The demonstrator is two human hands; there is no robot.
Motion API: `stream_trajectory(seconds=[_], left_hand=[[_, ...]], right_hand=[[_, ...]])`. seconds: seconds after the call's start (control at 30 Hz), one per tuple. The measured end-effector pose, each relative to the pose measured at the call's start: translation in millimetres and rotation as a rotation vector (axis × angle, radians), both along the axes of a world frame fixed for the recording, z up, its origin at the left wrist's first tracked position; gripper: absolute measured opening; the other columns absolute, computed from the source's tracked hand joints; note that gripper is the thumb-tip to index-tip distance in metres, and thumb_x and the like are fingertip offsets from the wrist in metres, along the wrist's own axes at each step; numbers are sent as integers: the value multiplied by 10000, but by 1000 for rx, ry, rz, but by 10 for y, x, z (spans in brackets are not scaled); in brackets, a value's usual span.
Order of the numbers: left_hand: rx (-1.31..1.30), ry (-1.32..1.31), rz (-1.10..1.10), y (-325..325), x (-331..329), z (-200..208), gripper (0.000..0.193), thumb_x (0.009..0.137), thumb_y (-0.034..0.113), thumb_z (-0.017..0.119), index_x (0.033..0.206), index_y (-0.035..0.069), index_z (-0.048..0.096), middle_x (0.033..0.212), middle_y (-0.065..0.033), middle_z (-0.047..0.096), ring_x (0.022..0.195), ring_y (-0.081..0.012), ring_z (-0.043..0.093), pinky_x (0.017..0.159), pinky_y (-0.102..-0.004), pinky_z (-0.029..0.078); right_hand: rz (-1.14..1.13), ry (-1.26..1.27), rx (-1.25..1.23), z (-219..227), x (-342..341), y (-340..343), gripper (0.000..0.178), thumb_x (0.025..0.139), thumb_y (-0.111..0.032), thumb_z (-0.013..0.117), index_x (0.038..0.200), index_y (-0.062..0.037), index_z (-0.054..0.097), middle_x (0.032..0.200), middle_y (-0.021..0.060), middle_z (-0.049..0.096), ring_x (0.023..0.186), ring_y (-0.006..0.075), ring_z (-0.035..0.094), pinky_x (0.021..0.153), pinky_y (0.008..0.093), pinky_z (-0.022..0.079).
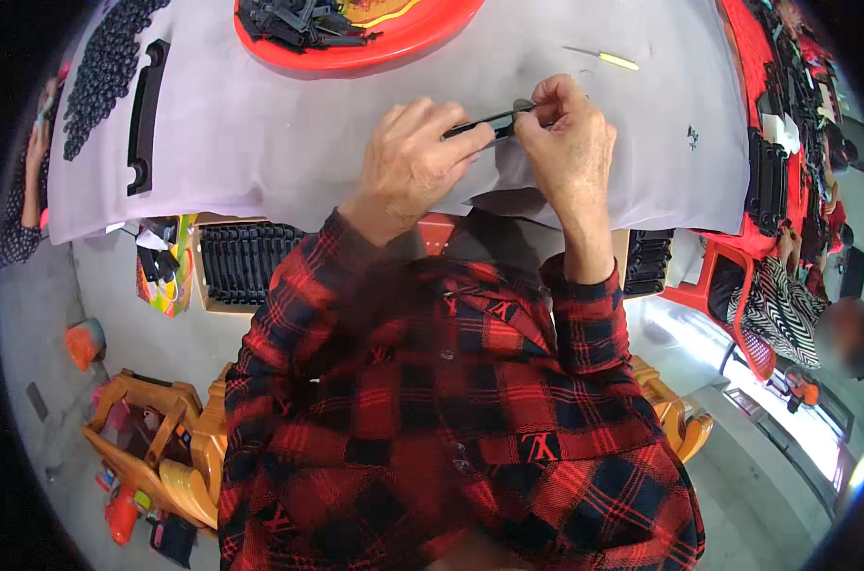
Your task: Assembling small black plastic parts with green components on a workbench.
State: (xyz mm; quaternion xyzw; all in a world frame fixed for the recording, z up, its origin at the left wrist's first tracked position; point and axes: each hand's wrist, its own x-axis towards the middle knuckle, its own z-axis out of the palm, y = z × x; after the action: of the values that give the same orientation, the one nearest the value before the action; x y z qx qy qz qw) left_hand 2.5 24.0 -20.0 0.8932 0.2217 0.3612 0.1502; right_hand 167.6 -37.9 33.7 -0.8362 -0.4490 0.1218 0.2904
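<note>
Over the table my two hands hold a long, narrow black plastic part [494, 127], tilted with its right end higher. My left hand [403, 162] is closed around the left end, fingers wrapped over it. My right hand [573, 128] is closed in a pinch by the other end, thumb and forefinger together. Whether a small piece sits in that pinch is hidden. Beyond my hands stands a red tray [356, 59] with black plastic pieces [303, 21] heaped in it. A thin tool with a yellow handle [618, 61] lies past my right hand.
On the left lie a long black bar [146, 119] and a heap of small black pieces [113, 67]. Tiny black bits [693, 138] rest at right. Boxes of black parts [246, 262] stand below the table's near edge. Another person in striped clothing [779, 309] sits at right.
</note>
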Motion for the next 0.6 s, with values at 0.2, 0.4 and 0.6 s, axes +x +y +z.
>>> stream_trajectory(seconds=[0.2, 0.4, 0.6], left_hand=[[-31, 102, -56, 3, -67, 23, 282, 787, 164, 757, 1061, 126, 708, 936, -21, 606, 870, -238, 565, 743, -369, 440], [-12, 97, -106, 26, -44, 24, 312, 770, 149, 763, 1074, 135, 695, 958, -16, 598, 868, -239, 561, 744, -372, 447], [-4, 94, -109, 13, -20, 52, 342, 752, 144, 769, 1083, 140, 685, 913, -20, 560, 852, -236, 555, 721, -368, 453]], right_hand=[[-61, 23, 74, -72, -58, -4, 170, 768, -98, 651, 938, -93, 642, 737, 92, 700, 696, 312, 693, 670, 412, 532], [-97, 62, 178, -155, -46, -50, 112, 810, -88, 634, 922, -80, 636, 719, 97, 686, 654, 282, 678, 648, 385, 527], [-21, 136, 255, -221, 21, -120, 169, 866, -85, 588, 1018, -47, 652, 771, 136, 697, 706, 278, 697, 689, 368, 540]])
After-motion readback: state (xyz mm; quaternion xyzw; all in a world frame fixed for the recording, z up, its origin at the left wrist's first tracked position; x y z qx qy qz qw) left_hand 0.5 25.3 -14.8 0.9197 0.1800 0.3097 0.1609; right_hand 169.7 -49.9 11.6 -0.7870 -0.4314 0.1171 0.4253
